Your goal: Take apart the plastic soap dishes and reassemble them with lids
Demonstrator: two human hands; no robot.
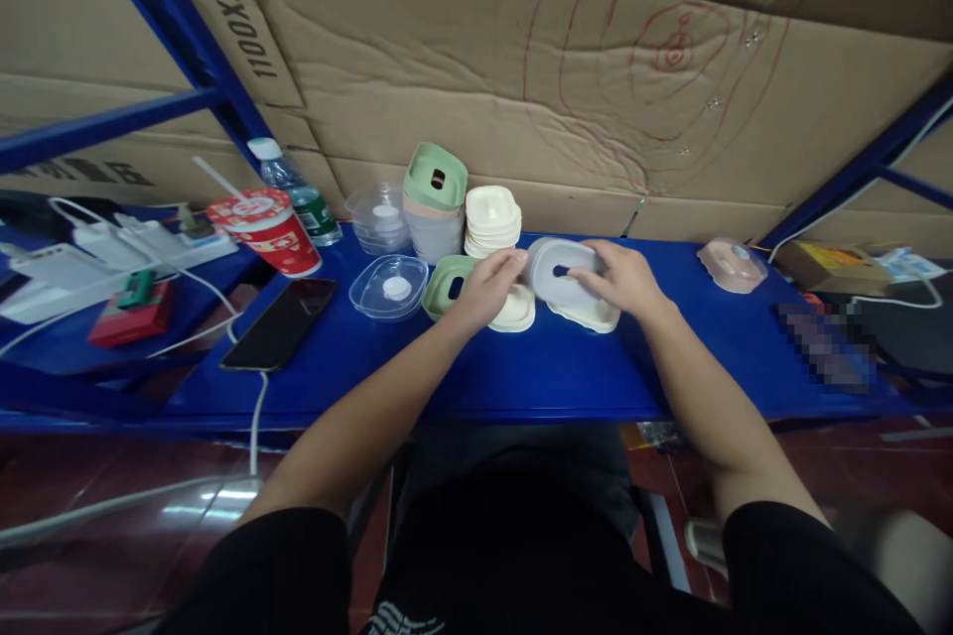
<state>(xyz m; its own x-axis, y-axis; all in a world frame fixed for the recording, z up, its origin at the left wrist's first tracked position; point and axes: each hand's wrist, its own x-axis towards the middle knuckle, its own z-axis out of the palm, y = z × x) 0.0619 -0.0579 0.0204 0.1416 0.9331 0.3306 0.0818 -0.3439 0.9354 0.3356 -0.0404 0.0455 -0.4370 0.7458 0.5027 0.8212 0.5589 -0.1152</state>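
Note:
A pale grey plastic lid [547, 286] with a dark oval hole is tilted up between my hands. My right hand [629, 278] grips its right side, with the thumb near the hole. My left hand [487, 288] has its fingers closed at the lid's left edge. Beneath the lid lies a cream-coloured piece [596, 316], partly hidden. Another cream piece [515, 313] lies under my left hand, beside a green lid [445, 280] with a hole. Behind them stand a stack of cream pieces [492, 210] and a stack of lids with a green one [424, 169] on top.
Clear plastic covers [388, 288] sit left of the stacks. Further left are a red cup [272, 228] with a straw, a water bottle [298, 189] and a black phone [281, 325]. A pinkish container [732, 265] stands at right. Cardboard [462, 50] backs the blue table [521, 382].

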